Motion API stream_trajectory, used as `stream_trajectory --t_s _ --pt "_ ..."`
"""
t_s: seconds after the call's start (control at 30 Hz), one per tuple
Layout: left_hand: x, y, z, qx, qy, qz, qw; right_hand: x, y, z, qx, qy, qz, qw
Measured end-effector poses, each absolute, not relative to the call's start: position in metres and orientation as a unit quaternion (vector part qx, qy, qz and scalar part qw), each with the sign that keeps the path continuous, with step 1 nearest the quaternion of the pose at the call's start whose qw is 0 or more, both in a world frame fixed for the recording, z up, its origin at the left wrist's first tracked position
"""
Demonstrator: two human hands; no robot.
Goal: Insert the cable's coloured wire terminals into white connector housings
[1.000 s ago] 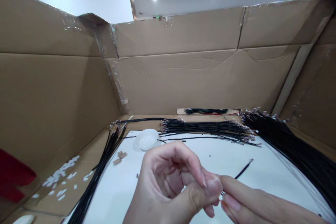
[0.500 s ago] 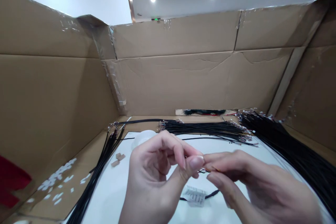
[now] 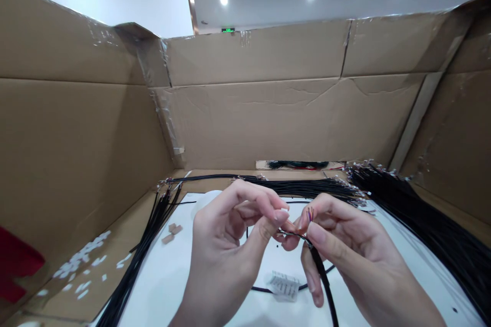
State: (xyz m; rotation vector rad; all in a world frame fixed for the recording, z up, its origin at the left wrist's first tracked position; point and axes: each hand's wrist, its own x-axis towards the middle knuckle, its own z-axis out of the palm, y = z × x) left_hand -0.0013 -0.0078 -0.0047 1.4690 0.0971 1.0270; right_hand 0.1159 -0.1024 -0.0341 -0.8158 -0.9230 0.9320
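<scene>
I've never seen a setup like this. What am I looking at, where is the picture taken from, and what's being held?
There is no machine here. These are a person's bare hands, seen from a camera worn on the head, looking forward and down. The left hand and right hand hold a black cable between their fingers, with thin coloured wires showing at its end. Below them lies a white sheet with a paper label on it. Bundles of black cables lie around the sheet, and cardboard walls stand behind.
</scene>
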Motion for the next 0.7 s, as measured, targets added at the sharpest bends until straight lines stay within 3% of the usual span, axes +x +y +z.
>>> stream_trajectory --t_s 0.3,0.47,0.6,0.7 --pt "0.003 -0.006 -0.007 0.627 0.071 0.455 0.629 0.111 -0.1 -0.036 -0.382 -0.411 0.4 0.725" --pt "0.004 -0.006 -0.008 0.628 0.083 0.458 0.624 0.097 -0.102 -0.037 -0.473 -0.411 0.199 0.754" --pt "0.004 -0.007 -0.009 0.622 0.086 0.459 0.628 0.101 -0.105 -0.042 -0.478 -0.553 0.043 0.681" --pt "0.005 -0.008 -0.008 0.615 0.082 0.463 0.633 0.106 -0.107 -0.042 -0.492 -0.582 -0.007 0.648"
